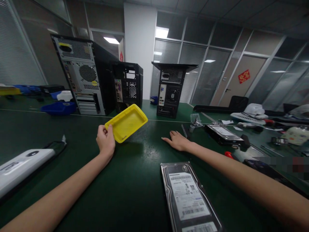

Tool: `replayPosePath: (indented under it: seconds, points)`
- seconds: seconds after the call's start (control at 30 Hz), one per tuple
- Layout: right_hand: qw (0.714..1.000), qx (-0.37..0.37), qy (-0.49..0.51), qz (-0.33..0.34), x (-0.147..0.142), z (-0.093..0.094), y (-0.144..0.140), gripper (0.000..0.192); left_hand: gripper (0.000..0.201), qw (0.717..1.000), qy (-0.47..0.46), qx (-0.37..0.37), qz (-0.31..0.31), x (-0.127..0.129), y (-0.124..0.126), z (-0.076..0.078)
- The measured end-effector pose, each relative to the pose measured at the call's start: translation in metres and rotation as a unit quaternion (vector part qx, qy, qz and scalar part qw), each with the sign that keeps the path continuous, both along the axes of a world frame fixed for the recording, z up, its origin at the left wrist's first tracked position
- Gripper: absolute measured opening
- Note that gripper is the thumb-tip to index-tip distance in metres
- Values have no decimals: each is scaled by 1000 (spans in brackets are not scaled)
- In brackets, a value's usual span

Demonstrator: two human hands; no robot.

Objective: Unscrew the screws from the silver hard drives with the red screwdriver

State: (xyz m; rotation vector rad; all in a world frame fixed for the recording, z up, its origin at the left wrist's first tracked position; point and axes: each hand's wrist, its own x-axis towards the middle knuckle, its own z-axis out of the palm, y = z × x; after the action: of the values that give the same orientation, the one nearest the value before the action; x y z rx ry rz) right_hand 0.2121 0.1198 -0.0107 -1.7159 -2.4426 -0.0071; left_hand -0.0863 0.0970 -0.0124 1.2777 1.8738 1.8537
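A hard drive (188, 196) lies label-up at 5 o'clock on the green surface (135, 180), nearest the camera, with a white device (21, 166) at 8 o'clock. Beyond it, the left hand (105, 140) pinches one corner of a yellow plastic tray (127, 122), thumb on the rim, holding it tilted just above the surface near centre. The right hand (177, 140) rests flat and spread at 2 o'clock, holding nothing. A one-corner hold looks liable to let the shallow tray swing; a firmer grasp along the edge would likely keep it level. Farther off, a second hard drive (223, 133) sits at 3 o'clock, a blue bin (59, 108) at 10 o'clock, and three computer towers (82, 74) stand at 12 o'clock.
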Motion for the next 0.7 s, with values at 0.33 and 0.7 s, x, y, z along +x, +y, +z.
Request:
replayPosePath:
  seconds: [0.33, 0.7]
  points:
    - [998, 5, 61, 1, 18, 15, 34, 34, 22, 999, 28, 19, -7, 3, 1, 1]
    - [981, -54, 91, 163, 34, 8, -3, 33, 23, 999, 44, -8, -31, 1, 5, -2]
